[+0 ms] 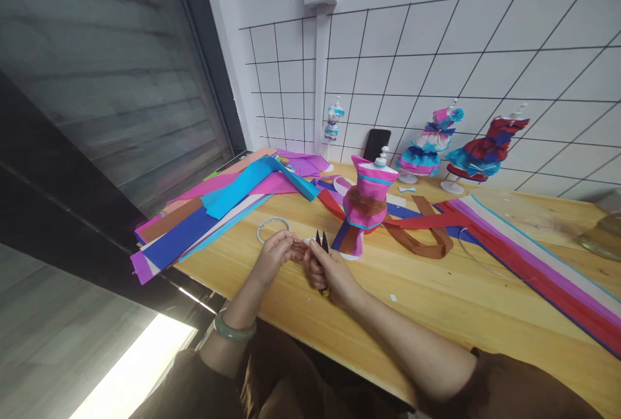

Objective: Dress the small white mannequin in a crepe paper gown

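One pair of scissors [322, 241] is gripped in the person's right hand [330, 270], the dark blades pointing up and slightly parted, near the front edge of the wooden surface [417, 280]. At that hand's thumb there is a small white piece [306, 240], too little to make out properly. The left hand [281, 251], with a pale green bangle [235, 328] on its forearm, reaches in with bent fingers beside the white piece; whether those fingers pinch anything, I cannot tell.

Just beyond the right hand stands a miniature dress form [371, 204] in pink paper with a blue band and a brown gathered waist, on a white base. A ring-shaped roll of tape [259, 231] lies flat just beyond the left hand.

Over on the left, blue, pink, brown and purple paper strips [179, 244] are piled across the corner. Red, white, purple and blue lengths [528, 264] run off to the right, and a brown strip [427, 249] curls between them and the form. Along the wall are three more dressed forms, one small [333, 123], one pink, white and blue [427, 147], one red and blue [492, 144], with a dark phone [377, 145] propped upright among them.
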Action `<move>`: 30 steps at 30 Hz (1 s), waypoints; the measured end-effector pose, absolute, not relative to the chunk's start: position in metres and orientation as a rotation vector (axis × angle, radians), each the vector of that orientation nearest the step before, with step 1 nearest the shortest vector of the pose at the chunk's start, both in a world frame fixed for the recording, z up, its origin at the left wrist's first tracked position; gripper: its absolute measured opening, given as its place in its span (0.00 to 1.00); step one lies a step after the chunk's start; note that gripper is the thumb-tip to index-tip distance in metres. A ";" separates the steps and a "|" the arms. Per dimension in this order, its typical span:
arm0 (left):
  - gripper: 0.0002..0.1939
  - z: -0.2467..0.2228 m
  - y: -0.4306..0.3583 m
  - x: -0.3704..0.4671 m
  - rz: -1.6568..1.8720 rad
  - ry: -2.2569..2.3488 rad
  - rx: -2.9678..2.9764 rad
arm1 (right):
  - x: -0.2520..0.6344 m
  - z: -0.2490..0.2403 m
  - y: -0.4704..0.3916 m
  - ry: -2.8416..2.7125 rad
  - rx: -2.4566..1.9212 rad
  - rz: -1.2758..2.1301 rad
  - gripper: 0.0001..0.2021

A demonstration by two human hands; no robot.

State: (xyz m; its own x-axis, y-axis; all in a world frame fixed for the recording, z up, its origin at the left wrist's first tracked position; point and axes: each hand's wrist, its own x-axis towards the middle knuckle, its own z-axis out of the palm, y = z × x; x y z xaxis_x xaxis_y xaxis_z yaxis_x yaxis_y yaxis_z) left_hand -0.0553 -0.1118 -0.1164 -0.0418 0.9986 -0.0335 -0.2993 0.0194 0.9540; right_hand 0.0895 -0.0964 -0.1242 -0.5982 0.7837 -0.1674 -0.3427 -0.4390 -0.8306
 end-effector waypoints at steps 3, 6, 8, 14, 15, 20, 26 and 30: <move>0.11 -0.115 -0.112 -0.052 1.321 1.094 1.042 | 0.089 -0.124 -0.094 -0.993 -0.792 1.982 0.22; 0.10 -0.113 -0.113 -0.048 1.293 1.139 1.149 | 0.090 -0.125 -0.093 -0.994 -0.804 1.949 0.22; 0.10 -0.111 -0.113 -0.046 1.297 1.132 1.167 | 0.090 -0.126 -0.095 -1.022 -0.778 1.979 0.22; 0.09 -0.109 -0.111 -0.047 1.347 1.156 1.149 | 0.088 -0.131 -0.102 -1.196 -0.633 2.165 0.25; 0.08 -0.109 -0.111 -0.047 1.354 1.150 1.148 | 0.088 -0.132 -0.102 -1.193 -0.661 2.179 0.26; 0.08 -0.110 -0.109 -0.046 1.426 1.158 1.123 | 0.087 -0.131 -0.101 -1.148 -0.789 2.208 0.26; 0.09 -0.111 -0.110 -0.042 1.415 1.140 1.154 | 0.087 -0.130 -0.102 -1.153 -0.883 2.166 0.27; 0.09 -0.114 -0.110 -0.041 1.417 1.155 1.160 | 0.086 -0.129 -0.102 -1.149 -0.884 2.125 0.27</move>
State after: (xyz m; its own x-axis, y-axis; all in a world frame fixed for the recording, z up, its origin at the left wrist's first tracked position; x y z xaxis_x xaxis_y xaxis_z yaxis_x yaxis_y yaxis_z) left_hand -0.0406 -0.1102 -0.1137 -0.1120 0.9881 0.1052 -0.0963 -0.1161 0.9886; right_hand 0.0862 -0.1020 -0.1292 -0.6249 0.7280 -0.2820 -0.1625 -0.4746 -0.8651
